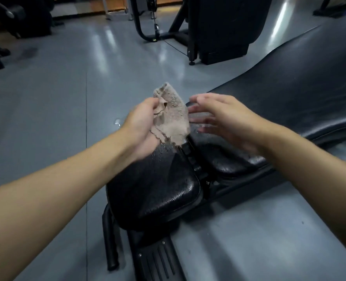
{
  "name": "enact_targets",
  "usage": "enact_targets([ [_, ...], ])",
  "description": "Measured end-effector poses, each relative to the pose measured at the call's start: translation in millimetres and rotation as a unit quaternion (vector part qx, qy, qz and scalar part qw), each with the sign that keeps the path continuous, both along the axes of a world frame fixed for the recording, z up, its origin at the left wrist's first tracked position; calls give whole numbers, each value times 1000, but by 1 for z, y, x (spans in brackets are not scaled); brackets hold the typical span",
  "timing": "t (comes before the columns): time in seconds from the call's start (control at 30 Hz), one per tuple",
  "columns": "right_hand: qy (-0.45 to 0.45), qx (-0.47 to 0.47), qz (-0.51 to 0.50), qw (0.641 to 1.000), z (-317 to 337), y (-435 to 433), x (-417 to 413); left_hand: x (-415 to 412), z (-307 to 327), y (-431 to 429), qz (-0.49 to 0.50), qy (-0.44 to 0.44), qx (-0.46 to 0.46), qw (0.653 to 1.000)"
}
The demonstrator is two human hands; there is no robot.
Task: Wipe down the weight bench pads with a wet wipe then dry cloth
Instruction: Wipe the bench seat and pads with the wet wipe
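On the L, glossy grey floor [46,98]. We see our left hand [141,126], fingers clenched round a crumpled beige textured cloth [172,116], held over the black droplet-speckled seat pad [158,179]. Just R of the cloth our right hand [224,118] hovers, blurred, fingers released & straight, gripping nothing. Further R, the long black back pad [289,94].

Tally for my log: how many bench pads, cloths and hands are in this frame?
Bench pads: 2, the seat pad and the back pad
Cloths: 1, the beige cloth, gripped by the left hand
Hands: 2, counting the right hand
Total: 5
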State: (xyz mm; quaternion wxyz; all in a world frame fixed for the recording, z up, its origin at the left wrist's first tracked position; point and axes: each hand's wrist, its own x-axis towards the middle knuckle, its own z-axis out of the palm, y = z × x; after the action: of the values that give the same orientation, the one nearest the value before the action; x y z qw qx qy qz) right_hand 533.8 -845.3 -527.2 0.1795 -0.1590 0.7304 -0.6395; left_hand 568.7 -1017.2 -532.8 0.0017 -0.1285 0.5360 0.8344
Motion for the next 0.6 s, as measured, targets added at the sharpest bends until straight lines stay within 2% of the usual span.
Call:
enact_targets([
  [0.07,-76,-14,-4,997,18,3,-8,-4,29,7,-39,-45,66,996],
  [0.13,-112,1,-7,994,40,11,-13,-1,64,21,-68,-74,77,992],
  [0.17,-117,6,0,993,54,16,-14,-1,82,30,-68,-80,61,993],
  [0.3,-95,43,-32,994,139,47,-16,-14,168,64,-50,-94,-105,989],
  [0.5,-142,28,-147,978,328,137,-6,-35,349,147,-90,-154,-198,964],
  [0.6,-165,27,-197,966,414,211,7,-46,434,217,-118,-173,-189,960],
])
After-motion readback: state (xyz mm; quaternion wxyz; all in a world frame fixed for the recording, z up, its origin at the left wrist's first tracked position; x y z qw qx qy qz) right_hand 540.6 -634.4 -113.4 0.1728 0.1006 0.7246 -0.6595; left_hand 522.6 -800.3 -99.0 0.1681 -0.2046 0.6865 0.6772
